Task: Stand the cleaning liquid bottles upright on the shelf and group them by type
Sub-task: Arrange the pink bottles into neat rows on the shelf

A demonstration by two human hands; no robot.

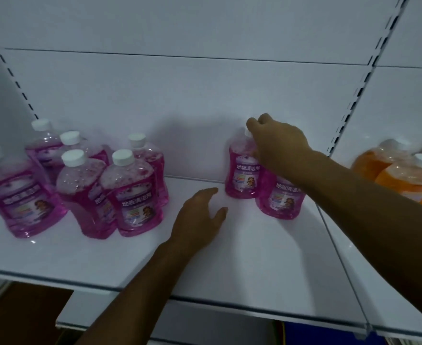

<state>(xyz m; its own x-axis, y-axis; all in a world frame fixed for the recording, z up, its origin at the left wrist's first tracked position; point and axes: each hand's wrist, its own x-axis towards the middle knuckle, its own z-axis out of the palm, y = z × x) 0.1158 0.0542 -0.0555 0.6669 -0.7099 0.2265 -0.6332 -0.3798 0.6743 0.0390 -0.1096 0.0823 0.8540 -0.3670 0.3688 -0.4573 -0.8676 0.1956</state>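
Several pink cleaning liquid bottles with white caps stand upright in a cluster at the left of the white shelf. Two more pink bottles stand to the right of centre: a rear bottle and a front bottle. My right hand grips the cap and neck of the rear bottle from above. My forearm hides the top of the front bottle. My left hand hovers over the bare shelf between the two groups, fingers relaxed, holding nothing.
Orange cleaning liquid bottles stand on the neighbouring shelf section at the far right, past a slotted upright. A white back panel rises behind everything. A lower shelf edge shows below the front lip.
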